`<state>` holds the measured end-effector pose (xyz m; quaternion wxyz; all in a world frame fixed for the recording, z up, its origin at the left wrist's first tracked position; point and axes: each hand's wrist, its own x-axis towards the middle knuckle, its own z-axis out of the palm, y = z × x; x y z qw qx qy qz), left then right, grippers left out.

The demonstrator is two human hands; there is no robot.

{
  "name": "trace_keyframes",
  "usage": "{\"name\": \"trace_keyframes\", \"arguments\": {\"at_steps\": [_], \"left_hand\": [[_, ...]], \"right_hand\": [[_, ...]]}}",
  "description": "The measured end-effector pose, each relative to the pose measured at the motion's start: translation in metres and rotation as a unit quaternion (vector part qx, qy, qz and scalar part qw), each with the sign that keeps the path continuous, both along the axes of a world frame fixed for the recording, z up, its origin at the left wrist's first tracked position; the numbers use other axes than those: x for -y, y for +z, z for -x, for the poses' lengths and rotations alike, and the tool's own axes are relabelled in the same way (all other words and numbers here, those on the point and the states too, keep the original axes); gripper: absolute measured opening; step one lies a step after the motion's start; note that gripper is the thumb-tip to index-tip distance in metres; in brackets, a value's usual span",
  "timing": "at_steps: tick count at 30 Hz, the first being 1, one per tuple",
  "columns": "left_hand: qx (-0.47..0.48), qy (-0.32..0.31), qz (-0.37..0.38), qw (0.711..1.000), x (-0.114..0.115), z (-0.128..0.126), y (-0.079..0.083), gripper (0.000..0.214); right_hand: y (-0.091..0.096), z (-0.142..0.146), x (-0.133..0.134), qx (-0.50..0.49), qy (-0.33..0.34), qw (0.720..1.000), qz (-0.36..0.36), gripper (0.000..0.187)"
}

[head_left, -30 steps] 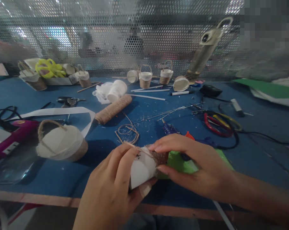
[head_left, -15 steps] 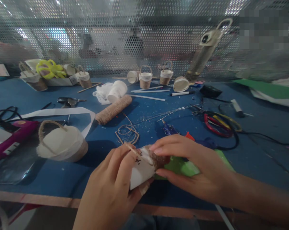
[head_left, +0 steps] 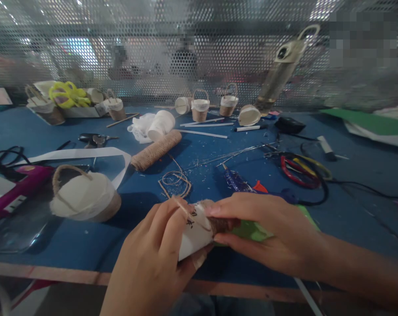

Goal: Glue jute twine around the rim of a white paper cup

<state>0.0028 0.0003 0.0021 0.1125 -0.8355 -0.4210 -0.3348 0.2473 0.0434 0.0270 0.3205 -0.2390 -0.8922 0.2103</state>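
Note:
A white paper cup (head_left: 194, 237) with dark handwriting lies on its side between my hands, twine wound round its right end. My left hand (head_left: 156, 250) wraps round the white part, fingers over the top and thumb below. A strand of jute twine (head_left: 189, 213) runs from under the left fingers across the cup. My right hand (head_left: 268, 232) has thumb and fingers closed on the twine-wound end. Behind the hands lies a loose coil of twine (head_left: 175, 184), near the twine roll (head_left: 157, 151). Under the right hand a bright green piece (head_left: 251, 230) shows.
A twine-handled basket (head_left: 87, 197) and a magenta glue gun (head_left: 21, 188) stand at left. A blue glue gun (head_left: 236, 180) and red-handled scissors (head_left: 298, 171) lie behind my right hand. Small baskets (head_left: 200, 109) line the perforated metal screen (head_left: 212, 57). The table's front edge (head_left: 70, 275) runs close below.
My right hand has shifted slightly down with its fingers still on the wound end. The twine strand now lies further across the cup's white side. My left hand keeps its grip.

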Motion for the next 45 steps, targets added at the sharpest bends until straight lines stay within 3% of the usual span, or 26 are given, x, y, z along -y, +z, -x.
{"name": "trace_keyframes", "arguments": {"at_steps": [12,19,25,30,39,45], "left_hand": [[-0.011,0.005,-0.009,1.000,0.000,-0.001,0.002,0.030],[-0.009,0.004,-0.003,1.000,0.000,0.000,0.001,0.030],[-0.005,0.001,-0.007,1.000,-0.001,0.000,0.000,0.028],[-0.012,0.004,0.003,1.000,-0.001,0.001,0.001,0.029],[-0.007,0.011,0.021,1.000,-0.002,0.002,0.000,0.028],[-0.006,0.010,0.013,1.000,-0.003,0.002,0.000,0.030]], "right_hand": [[0.002,0.001,0.000,-0.025,0.003,0.994,-0.110,0.019],[0.006,0.000,0.002,0.027,-0.015,0.972,-0.232,0.010],[0.010,0.000,0.002,0.025,-0.008,0.975,-0.223,0.009],[0.006,0.001,-0.001,-0.046,0.005,0.990,-0.130,0.018],[0.004,0.002,0.003,-0.072,-0.045,0.993,-0.084,0.036],[0.009,0.000,0.001,-0.073,-0.067,0.991,-0.092,0.023]]}}
